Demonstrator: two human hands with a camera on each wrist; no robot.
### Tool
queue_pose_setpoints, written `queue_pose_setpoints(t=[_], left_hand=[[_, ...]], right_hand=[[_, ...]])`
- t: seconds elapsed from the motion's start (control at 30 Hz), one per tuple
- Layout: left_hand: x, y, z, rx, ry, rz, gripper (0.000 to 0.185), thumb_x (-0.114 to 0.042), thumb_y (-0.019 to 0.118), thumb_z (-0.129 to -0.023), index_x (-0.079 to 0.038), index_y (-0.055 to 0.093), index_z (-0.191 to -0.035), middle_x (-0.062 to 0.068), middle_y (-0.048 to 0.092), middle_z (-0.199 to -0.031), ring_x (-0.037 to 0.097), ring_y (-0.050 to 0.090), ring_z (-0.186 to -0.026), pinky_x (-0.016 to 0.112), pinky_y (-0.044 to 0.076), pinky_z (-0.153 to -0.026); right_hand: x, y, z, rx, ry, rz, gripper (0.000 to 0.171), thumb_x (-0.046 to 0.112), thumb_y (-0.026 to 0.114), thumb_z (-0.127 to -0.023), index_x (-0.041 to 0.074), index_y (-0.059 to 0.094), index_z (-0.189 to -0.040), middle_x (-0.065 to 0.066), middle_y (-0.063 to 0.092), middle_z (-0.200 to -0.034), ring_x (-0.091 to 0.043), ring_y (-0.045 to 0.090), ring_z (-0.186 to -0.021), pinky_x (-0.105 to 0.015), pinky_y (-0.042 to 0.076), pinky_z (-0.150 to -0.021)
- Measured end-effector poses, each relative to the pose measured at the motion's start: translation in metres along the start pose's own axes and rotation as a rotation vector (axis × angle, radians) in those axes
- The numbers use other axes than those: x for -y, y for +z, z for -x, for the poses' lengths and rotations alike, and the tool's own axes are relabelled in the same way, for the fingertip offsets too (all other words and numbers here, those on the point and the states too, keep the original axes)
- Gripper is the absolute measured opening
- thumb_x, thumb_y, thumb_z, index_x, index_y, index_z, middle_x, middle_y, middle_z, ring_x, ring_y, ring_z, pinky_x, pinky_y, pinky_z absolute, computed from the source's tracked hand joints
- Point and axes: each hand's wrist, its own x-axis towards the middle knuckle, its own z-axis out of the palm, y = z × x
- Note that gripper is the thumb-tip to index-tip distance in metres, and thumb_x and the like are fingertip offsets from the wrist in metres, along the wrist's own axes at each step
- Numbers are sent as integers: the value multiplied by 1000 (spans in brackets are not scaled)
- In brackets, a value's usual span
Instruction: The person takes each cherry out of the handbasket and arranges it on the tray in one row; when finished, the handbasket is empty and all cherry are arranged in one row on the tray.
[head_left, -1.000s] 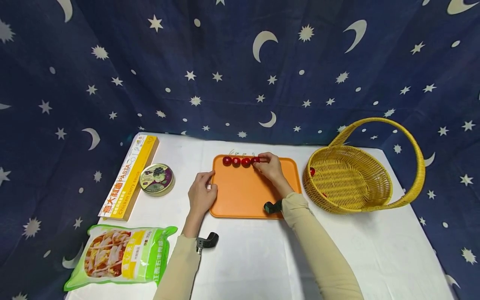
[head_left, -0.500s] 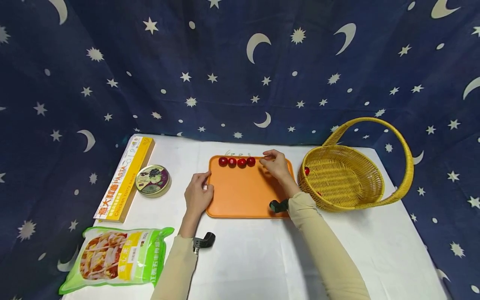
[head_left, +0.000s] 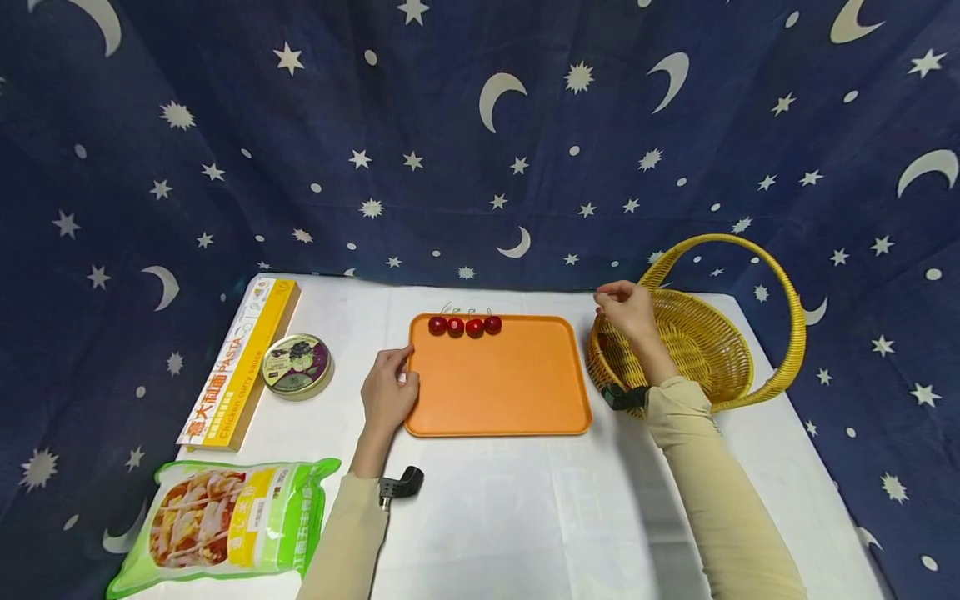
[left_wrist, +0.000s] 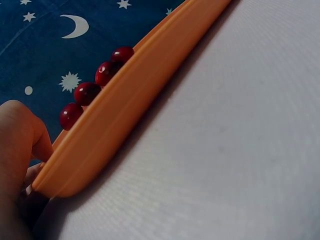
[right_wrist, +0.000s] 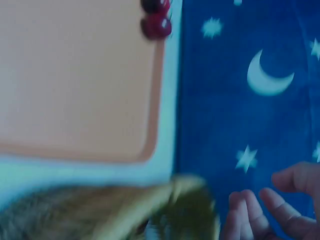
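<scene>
Several red cherries [head_left: 475,327] with stems sit in a row along the far left edge of the orange tray [head_left: 498,383]. My left hand [head_left: 386,393] holds the tray's left side, thumb and fingers at the rim; the left wrist view shows its curled fingers [left_wrist: 37,132] against the tray corner. Over the left rim of the yellow wicker basket [head_left: 731,346] hovers my right hand [head_left: 633,317], hiding part of the basket. In the right wrist view the fingers [right_wrist: 287,215] of that hand are spread apart with nothing between them.
On the left lie a yellow and white pasta box [head_left: 243,367], a round tin [head_left: 297,365] and a green food bag [head_left: 225,521]. The basket's tall arched handle [head_left: 795,333] rises on the right. A blue star-patterned curtain [head_left: 420,217] stands behind the white table [head_left: 480,508].
My right hand has let go of the rightmost cherry and moved right, from the tray to above the basket. The left hand stays at the tray's edge. The head view has shifted slightly.
</scene>
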Motion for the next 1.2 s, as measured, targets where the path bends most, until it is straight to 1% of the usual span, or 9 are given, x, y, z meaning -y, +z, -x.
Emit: queue_pose_setpoints(t=[0.1,0.23,0.37,0.53,0.7,0.83,0.93,1.07,1.2], left_hand=[[1,1,0,-4,2,-1,46,-8,61,-77,-5,70,-122,11,63,-108,27,61,-89,44,45,-75],[1,1,0,-18,16,-2,45,-8,61,-77,-5,70,-121,10,64,-107,27,61,-88,44,45,-75],[2,1,-2,-26,23,-3,44,-8,61,-77,-4,70,-120,10,63,-105,25,58,-84,43,44,-72],[2,0,-1,-15,5,-4,44,-8,61,-78,-5,70,-121,10,63,-106,25,57,-83,42,43,-72],[0,0,0,-2,-3,-10,45,-8,61,-78,-5,69,-122,11,63,-108,27,59,-85,44,44,-73],[0,0,1,0,-3,-10,45,-8,60,-78,-5,69,-122,11,63,-109,27,59,-85,44,44,-72],[0,0,1,2,-2,-6,45,-8,60,-78,-5,69,-122,11,63,-109,27,59,-85,44,44,-72],[0,0,1,9,-6,1,46,-8,60,-78,-5,69,-123,11,63,-109,27,59,-86,44,44,-73],[1,-1,0,9,-4,8,46,-9,60,-78,-5,69,-123,11,63,-108,27,59,-86,43,44,-73]], right_hand=[[-12,-16,0,42,103,51,29,9,58,-94,-12,62,-113,-11,60,-89,-12,61,-70,-24,52,-65],[-27,-29,-3,193,201,97,32,9,57,-95,-15,58,-115,-4,60,-86,-7,62,-68,-26,54,-67],[-34,-35,-11,361,275,84,32,7,53,-95,-16,53,-118,1,61,-76,-6,62,-64,-27,54,-67],[-41,-34,-16,527,403,25,31,7,48,-98,-13,51,-122,-3,65,-78,-12,67,-69,-35,56,-77],[-48,-29,-17,544,469,10,20,4,48,-97,-6,58,-110,-4,65,-73,-14,68,-67,-35,57,-73],[-51,-30,-16,544,475,-26,15,4,49,-97,-2,61,-105,-2,65,-70,-14,67,-65,-32,56,-69],[-52,-32,-16,556,467,-69,22,3,50,-97,-7,58,-115,-1,67,-73,-13,67,-68,-32,56,-70],[-51,-36,-15,567,437,-87,39,4,50,-98,-15,45,-132,-2,68,-79,-14,68,-72,-32,57,-73],[-47,-42,-13,533,396,-97,48,2,50,-97,-16,37,-140,-3,67,-80,-12,67,-71,-31,57,-72]])
